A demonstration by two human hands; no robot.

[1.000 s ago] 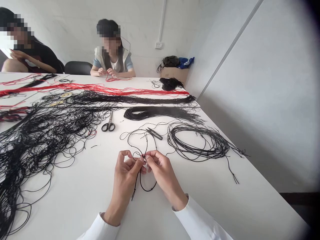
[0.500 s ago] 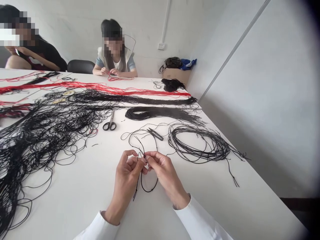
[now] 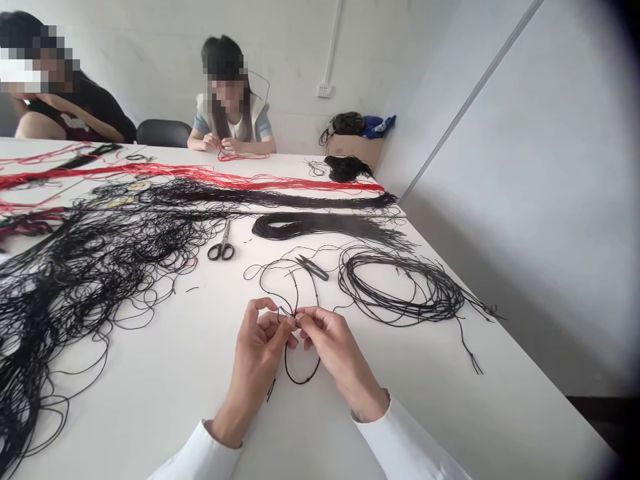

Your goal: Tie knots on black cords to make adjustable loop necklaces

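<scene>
A thin black cord (image 3: 301, 383) with small knots along it runs in loops above and below my hands. My left hand (image 3: 266, 340) pinches it between thumb and fingertips. Right beside it, my right hand (image 3: 327, 340) pinches the same cord, the fingertips of both hands nearly touching. The exact spot they grip is mostly hidden by the fingers. Short cord ends stick up past the fingertips, and a knotted tail hangs below my left hand. Just beyond the loop lie black thread snips (image 3: 313, 268).
Black-handled scissors (image 3: 221, 250) lie further left. A coil of black cord (image 3: 400, 313) sits to the right, a folded black bundle (image 3: 310, 227) behind. Tangled black cord (image 3: 45, 333) covers the left side. Red cord (image 3: 300, 183) crosses the far table, where two people (image 3: 227, 127) sit.
Both hands have shifted very slightly to the right in view, still pinching the cord. The cord ends above the fingertips stand differently. The view itself has moved a little.
</scene>
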